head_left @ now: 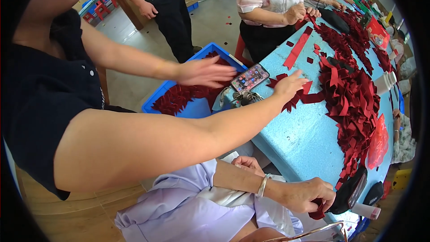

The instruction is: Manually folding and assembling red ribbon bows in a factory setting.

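My left hand (311, 193), with a silver bangle on its wrist, is closed with its fingertips pinching a small dark red fabric piece (317, 209) near the table's front edge. Its forearm crosses my lavender clothing (179, 206). My right hand does not show. Next to my left hand lies a black object (351, 190), beside a long heap of dark red fabric pieces (351, 98) on the blue table (286, 139). A person in a dark shirt reaches in from the left. One of that person's hands (291, 86) is over red strips; the other (206, 71) is blurred by motion.
A phone (249, 78) and a bunch of keys (246, 98) lie at the table's left corner. Beside it stands a blue crate (156, 103) holding red pieces. Another hand (248, 163) shows beyond my forearm. Several people sit along the table; one person stands behind.
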A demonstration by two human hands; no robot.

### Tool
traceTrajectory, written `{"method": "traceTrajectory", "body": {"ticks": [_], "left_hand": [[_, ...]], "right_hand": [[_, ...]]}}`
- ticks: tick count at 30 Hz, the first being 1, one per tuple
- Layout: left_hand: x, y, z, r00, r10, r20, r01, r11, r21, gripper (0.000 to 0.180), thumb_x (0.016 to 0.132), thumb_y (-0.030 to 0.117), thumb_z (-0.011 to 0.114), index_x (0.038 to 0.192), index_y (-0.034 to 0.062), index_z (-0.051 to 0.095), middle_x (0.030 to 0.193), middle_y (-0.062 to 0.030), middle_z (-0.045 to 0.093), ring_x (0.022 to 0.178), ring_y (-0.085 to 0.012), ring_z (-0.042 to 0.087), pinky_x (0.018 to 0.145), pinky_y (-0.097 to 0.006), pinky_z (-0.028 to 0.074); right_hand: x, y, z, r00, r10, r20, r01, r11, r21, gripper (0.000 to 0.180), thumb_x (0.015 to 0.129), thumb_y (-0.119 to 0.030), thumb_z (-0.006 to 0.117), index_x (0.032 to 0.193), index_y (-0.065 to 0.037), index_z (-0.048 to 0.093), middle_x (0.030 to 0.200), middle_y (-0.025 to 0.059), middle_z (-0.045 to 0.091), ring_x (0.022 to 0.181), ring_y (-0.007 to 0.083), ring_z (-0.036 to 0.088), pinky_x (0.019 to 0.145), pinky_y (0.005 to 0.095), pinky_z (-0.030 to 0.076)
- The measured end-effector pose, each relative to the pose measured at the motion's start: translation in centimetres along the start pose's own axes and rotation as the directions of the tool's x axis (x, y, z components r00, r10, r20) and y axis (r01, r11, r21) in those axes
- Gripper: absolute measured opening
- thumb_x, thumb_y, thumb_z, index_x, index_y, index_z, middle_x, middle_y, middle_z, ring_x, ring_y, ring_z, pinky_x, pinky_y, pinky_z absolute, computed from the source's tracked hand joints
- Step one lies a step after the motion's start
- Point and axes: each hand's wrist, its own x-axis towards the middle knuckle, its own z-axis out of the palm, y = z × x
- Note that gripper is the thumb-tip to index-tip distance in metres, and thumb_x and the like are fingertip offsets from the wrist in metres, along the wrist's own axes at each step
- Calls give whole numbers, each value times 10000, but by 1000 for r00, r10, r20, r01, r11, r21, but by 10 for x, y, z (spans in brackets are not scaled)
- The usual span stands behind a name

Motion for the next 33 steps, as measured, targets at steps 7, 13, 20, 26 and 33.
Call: {"method": "traceTrajectory", "body": {"ticks": [7,13,20,26,33], "left_hand": [[3,12,-3,1000,25,-17,-24,1000,14,138,690,-81,579,801,1,571,810,-98,550,733,-228,568,626,-321,436],[-12,24,-6,993,44,-107,-32,994,109,145,666,-100,573,777,-7,571,794,-112,553,726,-232,565,630,-321,446],[-28,48,-36,983,-67,-173,93,985,147,157,696,-111,576,820,-19,547,849,-118,549,746,-234,587,639,-312,462],[-25,40,-37,974,-59,-220,96,982,161,157,698,-107,587,822,-19,546,857,-117,550,737,-230,598,627,-308,472],[-19,27,-40,977,-32,-212,74,978,193,162,692,-113,580,821,-20,550,842,-119,554,742,-230,606,630,-312,474]], "right_hand": [[20,-20,15,998,-55,-45,46,982,-182,143,916,-162,618,938,-21,604,859,-6,600,800,95,558,795,262,436],[145,-36,38,996,-11,94,19,996,-86,650,910,-190,625,1446,-29,292,1129,108,606,917,136,578,827,303,479],[205,-53,39,999,29,28,-26,993,-118,312,935,-123,563,1234,-38,537,938,79,647,719,117,588,616,252,480],[224,-50,38,993,110,40,-102,981,-165,384,939,-141,559,1299,-41,469,904,72,648,701,117,579,604,250,473],[234,-43,30,982,186,38,-174,962,-211,475,945,-161,555,1375,-44,390,865,65,648,681,117,568,590,247,464]]}}
